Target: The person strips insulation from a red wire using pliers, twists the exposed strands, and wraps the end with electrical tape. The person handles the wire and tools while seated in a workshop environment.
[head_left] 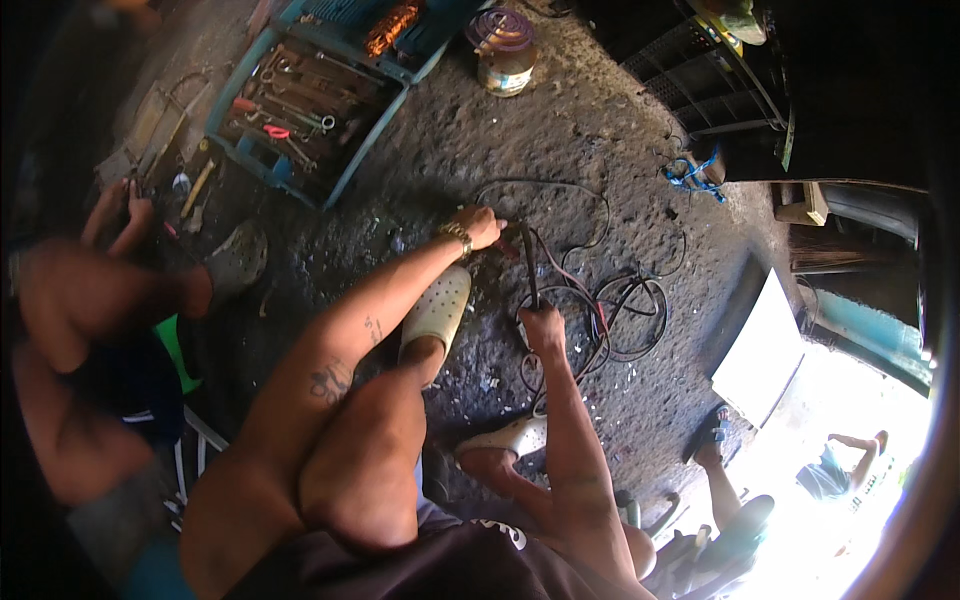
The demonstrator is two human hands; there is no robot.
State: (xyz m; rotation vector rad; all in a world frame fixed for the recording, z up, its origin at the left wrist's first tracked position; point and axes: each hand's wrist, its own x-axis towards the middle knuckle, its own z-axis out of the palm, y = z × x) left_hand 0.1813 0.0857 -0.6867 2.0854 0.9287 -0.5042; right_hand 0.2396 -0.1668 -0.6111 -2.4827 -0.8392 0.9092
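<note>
My left hand (478, 228), with a gold-coloured watch on its wrist, is closed low over the floor. What its fingers hold is too small and dark to make out. My right hand (543, 328) is wrapped around the near end of a dark hammer-like tool (531, 265). The tool's far end reaches up beside my left fingertips, where a blurred reddish piece lies close by. Whether that end touches anything, I cannot tell. Black and red cables (630, 318) lie coiled just right of my right hand.
A blue toolbox (340, 190) full of wrenches lies open at the upper left. Beyond it stands a tin (505, 75) topped by a purple coil. At left, another person's hands (128, 208) work near a yellow-handled tool (198, 188). A white panel (762, 350) leans at right; more people sit nearby.
</note>
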